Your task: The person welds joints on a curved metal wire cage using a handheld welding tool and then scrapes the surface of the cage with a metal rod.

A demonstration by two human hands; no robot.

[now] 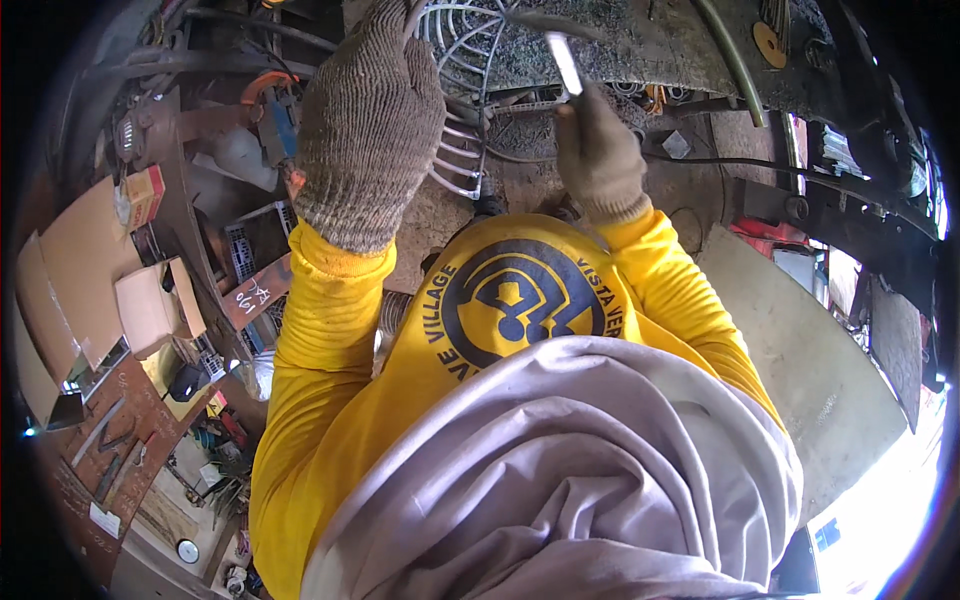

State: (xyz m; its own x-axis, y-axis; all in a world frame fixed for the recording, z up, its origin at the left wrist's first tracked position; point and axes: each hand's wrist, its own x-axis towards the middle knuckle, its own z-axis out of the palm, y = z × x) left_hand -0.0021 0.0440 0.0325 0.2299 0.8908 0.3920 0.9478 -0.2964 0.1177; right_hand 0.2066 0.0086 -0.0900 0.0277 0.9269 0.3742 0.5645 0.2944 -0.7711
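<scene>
My left hand [370, 130], in a grey-brown knitted glove, is closed on a metal wire grille [488, 75] of curved ribs along a thin bar. The grille runs from the top edge of the view down past the glove, over the near edge of a dark, gritty workbench [650, 45]. My right hand [603, 155], gloved too, is wrapped round a hammer [565, 65] by its shiny handle. The hammer's dark head looks smeared by motion and lies close to the upper right of the grille.
On the bench's right lie a curved pipe [735, 65] and an orange-brown disc [769, 46]. A blue and orange clamp-like tool [278, 125] is left of my left hand. Open cardboard boxes [155, 305] stand at left; a large pale sheet [800, 370] leans at right.
</scene>
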